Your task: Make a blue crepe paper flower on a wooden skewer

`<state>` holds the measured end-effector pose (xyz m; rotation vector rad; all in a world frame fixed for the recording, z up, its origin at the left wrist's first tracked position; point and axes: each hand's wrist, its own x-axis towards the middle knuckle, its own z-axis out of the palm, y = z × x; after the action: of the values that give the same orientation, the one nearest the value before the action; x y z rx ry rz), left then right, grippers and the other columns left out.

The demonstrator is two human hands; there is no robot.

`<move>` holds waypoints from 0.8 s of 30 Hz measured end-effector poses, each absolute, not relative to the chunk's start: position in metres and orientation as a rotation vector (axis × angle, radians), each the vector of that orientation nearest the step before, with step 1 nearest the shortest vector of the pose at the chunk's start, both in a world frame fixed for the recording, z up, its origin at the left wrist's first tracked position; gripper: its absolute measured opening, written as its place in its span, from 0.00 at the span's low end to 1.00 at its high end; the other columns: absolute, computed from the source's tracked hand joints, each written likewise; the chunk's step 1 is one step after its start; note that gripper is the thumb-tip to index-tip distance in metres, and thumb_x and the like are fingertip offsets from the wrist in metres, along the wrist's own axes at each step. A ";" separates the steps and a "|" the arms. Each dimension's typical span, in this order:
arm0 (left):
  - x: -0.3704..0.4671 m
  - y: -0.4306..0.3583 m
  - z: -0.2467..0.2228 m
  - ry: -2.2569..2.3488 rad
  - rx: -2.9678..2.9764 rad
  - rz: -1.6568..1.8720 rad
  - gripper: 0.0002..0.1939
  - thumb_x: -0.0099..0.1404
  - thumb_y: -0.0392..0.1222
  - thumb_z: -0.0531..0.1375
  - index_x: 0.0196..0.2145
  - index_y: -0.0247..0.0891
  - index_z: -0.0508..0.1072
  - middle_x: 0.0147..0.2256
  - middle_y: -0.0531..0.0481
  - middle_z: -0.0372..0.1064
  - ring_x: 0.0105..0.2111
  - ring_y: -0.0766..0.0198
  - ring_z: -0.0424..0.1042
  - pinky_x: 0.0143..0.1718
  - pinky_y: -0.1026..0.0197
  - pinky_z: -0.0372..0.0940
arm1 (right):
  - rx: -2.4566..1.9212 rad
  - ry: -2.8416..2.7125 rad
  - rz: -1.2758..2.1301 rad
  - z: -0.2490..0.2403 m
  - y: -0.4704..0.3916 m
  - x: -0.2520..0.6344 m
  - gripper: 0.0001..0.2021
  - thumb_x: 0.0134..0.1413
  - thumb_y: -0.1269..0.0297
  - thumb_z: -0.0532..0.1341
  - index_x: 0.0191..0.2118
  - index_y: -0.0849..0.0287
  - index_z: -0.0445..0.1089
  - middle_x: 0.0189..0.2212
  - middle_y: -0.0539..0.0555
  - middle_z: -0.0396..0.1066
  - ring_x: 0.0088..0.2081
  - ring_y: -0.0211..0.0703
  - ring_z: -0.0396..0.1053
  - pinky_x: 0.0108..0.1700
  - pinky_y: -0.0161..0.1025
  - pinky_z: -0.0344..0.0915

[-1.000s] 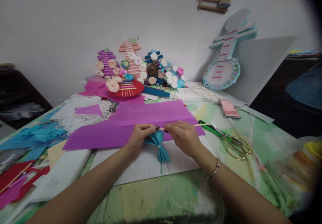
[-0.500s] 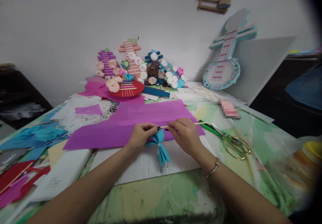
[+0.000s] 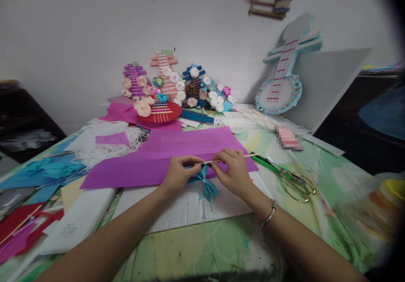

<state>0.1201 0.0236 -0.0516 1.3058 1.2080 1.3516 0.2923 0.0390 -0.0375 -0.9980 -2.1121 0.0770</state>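
Observation:
A gathered piece of blue crepe paper [image 3: 210, 190], pinched in at its middle and fanned out below, hangs under my fingertips. My left hand [image 3: 179, 174] is closed, thumb and fingers pinching the paper's upper edge at the end of a thin wooden stick [image 3: 252, 155]. Close beside it, my right hand [image 3: 233, 169] grips the same stick between thumb and fingers. The stick's free end points out to the right. Beneath both hands lie a sheet of purple paper [image 3: 193, 142] and a white board [image 3: 186, 210] with shiny glue-like streaks.
Gold-handled scissors [image 3: 299, 187] lie at the right, by a green tool [image 3: 264, 162]. A jar with a yellow lid [image 3: 392, 191] stands at the right edge. White shredded paper [image 3: 95, 152] and blue paper scraps [image 3: 50, 168] lie left. Decorated instrument models [image 3: 164, 109] line the wall.
My fingertips have come closer together along the stick, the left ones shifting slightly right. The lower fan of the blue crepe paper has lifted and spread to the right.

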 end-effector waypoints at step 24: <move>0.127 0.015 -0.048 1.170 1.425 1.355 0.06 0.47 0.35 0.64 0.27 0.34 0.78 0.25 0.47 0.75 0.24 0.64 0.71 0.27 0.64 0.65 | -1.066 -2.075 0.151 -0.038 0.041 0.292 0.08 0.49 0.62 0.62 0.27 0.59 0.64 0.28 0.50 0.67 0.34 0.41 0.63 0.39 0.40 0.48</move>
<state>0.1271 0.0155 -0.0477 1.4247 1.1698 1.3555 0.2925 0.0409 -0.0376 -1.0665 -2.0748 0.1506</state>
